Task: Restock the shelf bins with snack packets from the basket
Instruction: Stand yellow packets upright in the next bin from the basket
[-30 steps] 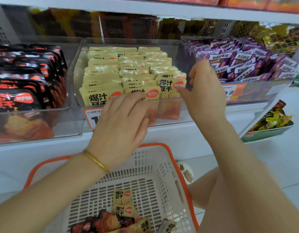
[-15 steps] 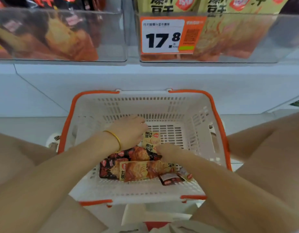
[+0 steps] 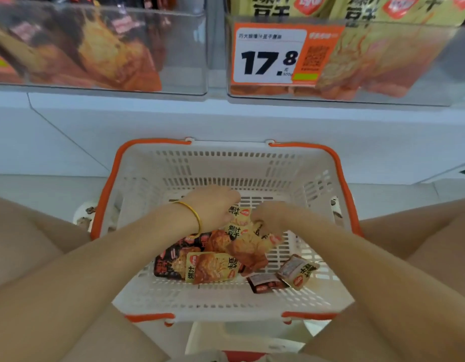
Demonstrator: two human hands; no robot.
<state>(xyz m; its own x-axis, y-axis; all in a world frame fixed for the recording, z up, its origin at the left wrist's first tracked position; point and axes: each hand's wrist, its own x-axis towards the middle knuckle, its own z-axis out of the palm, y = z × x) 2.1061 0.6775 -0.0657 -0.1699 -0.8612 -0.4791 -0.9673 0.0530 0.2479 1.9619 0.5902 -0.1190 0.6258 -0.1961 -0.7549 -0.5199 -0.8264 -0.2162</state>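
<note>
A white basket with an orange rim [image 3: 108, 189] sits on the floor between my knees. Yellow and black snack packets lie loose in it. My left hand [image 3: 213, 205], with a gold bangle on the wrist, reaches in and curls its fingertips onto a yellow packet [image 3: 237, 212]. My right hand [image 3: 270, 215] is beside it, fingers curled down, gripping another yellow packet [image 3: 248, 250] that hangs tilted and blurred below it. A flat yellow packet [image 3: 213, 267] and a black packet [image 3: 168, 259] lie nearer me. Above, the clear bin of yellow packets [image 3: 383, 61] carries a 17.8 price tag [image 3: 268, 56].
A second clear bin with dark and orange packets [image 3: 95, 48] stands on the shelf to the left. The white shelf front [image 3: 226, 121] runs just behind the basket. Two small packets [image 3: 296, 273] lie at the basket's right. My bare knees flank the basket.
My hands left the yellow bin and dropped into the basket while my view tilted down. Since half a second ago, the right hand has raised a yellow packet off the pile.
</note>
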